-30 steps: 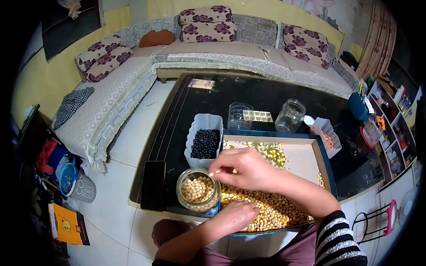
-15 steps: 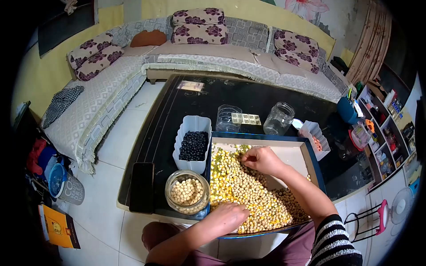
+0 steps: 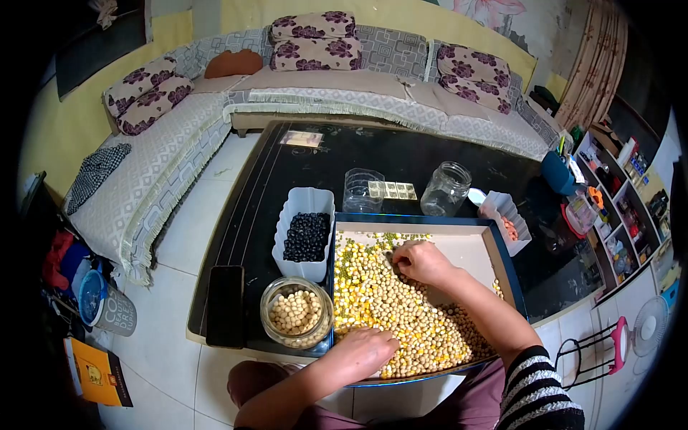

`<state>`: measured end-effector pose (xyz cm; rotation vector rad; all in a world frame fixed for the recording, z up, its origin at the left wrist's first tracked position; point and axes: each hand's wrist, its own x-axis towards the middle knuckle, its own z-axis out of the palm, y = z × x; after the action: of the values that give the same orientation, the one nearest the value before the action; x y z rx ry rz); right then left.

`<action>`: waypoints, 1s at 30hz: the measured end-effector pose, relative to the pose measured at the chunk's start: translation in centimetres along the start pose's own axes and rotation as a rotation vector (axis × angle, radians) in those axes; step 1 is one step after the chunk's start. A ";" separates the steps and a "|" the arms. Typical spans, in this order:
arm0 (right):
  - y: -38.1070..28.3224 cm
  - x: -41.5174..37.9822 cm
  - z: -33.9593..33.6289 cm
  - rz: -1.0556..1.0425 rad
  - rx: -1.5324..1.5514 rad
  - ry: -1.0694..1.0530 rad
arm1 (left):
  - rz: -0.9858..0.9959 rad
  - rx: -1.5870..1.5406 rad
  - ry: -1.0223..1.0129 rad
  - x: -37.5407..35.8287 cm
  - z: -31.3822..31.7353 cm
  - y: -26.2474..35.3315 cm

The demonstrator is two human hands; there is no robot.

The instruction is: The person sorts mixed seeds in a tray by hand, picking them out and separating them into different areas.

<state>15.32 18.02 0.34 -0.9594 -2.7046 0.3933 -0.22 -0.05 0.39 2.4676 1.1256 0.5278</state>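
Observation:
A shallow dark-edged box [image 3: 510,276] holds a mixed layer of tan soybeans [image 3: 423,319], yellow-white corn kernels [image 3: 351,283] and small green beans [image 3: 349,251]. My right hand [image 3: 423,262] is over the upper middle of the layer, fingers pinched down at the beans; whatever is between the fingertips is hidden. Near the box's front left, my left hand [image 3: 364,351] rests on the grains with its fingers curled together, and I cannot see what is under them. Just left of the box stands an open glass jar [image 3: 266,315] of soybeans.
A white plastic tub [image 3: 283,244] holds black beans; a phone [image 3: 225,304] lies beside it. Behind the box stand a clear plastic container [image 3: 362,192] and an empty glass jar [image 3: 446,190]. Another tub [image 3: 516,240] with pink contents is at right. A sofa [image 3: 315,93] lies beyond the table.
The whole view has shifted slightly. My right hand stays pinched at the beans with little movement, and my left hand remains at the front left of the box.

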 end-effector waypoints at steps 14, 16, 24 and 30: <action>-0.9 0.2 0.2 -0.031 0.075 -0.012 | -0.004 0.005 0.010 0.0 0.0 0.0; -0.8 0.2 -0.3 -0.027 0.005 -0.071 | -0.012 0.010 -0.003 0.0 0.2 -0.1; -0.6 0.2 -1.6 0.022 0.065 -0.137 | -0.002 -0.005 0.010 -0.1 0.1 -0.1; -3.5 1.5 -3.1 0.115 0.524 -0.014 | 0.002 0.019 0.009 0.0 0.3 -0.1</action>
<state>13.17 16.91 4.59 -0.9475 -2.3646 1.0654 -0.20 -0.03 0.09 2.4856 1.1366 0.5321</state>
